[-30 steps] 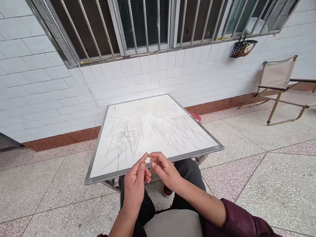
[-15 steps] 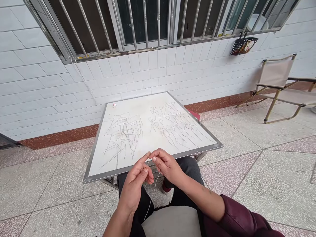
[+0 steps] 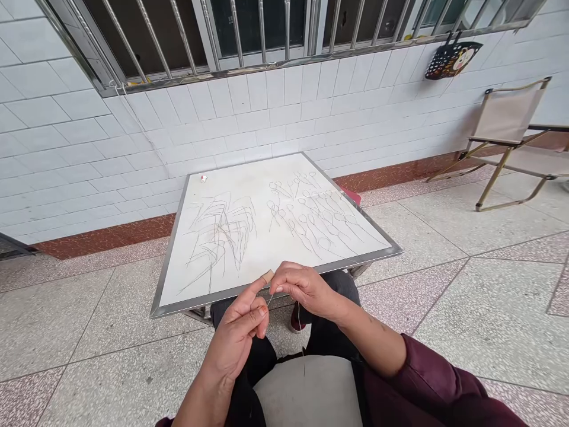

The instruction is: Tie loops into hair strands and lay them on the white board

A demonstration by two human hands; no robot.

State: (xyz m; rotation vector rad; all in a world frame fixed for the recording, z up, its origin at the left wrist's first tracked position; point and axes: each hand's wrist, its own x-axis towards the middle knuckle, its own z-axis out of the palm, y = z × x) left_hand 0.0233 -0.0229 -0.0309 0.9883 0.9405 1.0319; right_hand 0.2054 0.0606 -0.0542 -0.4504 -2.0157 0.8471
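Both hands are close together over my lap at the near edge of a white table [image 3: 262, 255]. My left hand [image 3: 242, 323] pinches a thin thread between thumb and fingers, its index finger stretched out with a tan band near the tip. My right hand [image 3: 304, 287] pinches the same thread just to the right. A loose length of thread [image 3: 300, 323] hangs below my right hand, with a dark thin end. On the table lie bent dark strands [image 3: 222, 231] at the left and several looped strands [image 3: 311, 216] at the right.
A small white and red item [image 3: 203, 178] lies at the table's far left corner. Behind are a tiled wall [image 3: 249, 127] and a barred window. A folding chair [image 3: 507, 124] stands at the right, and a patterned bag [image 3: 453, 58] hangs from the window bars.
My right hand has turned more palm-down, and the loose thread now hangs from it further right. My left fingers have curled in more. The view has shifted slightly.
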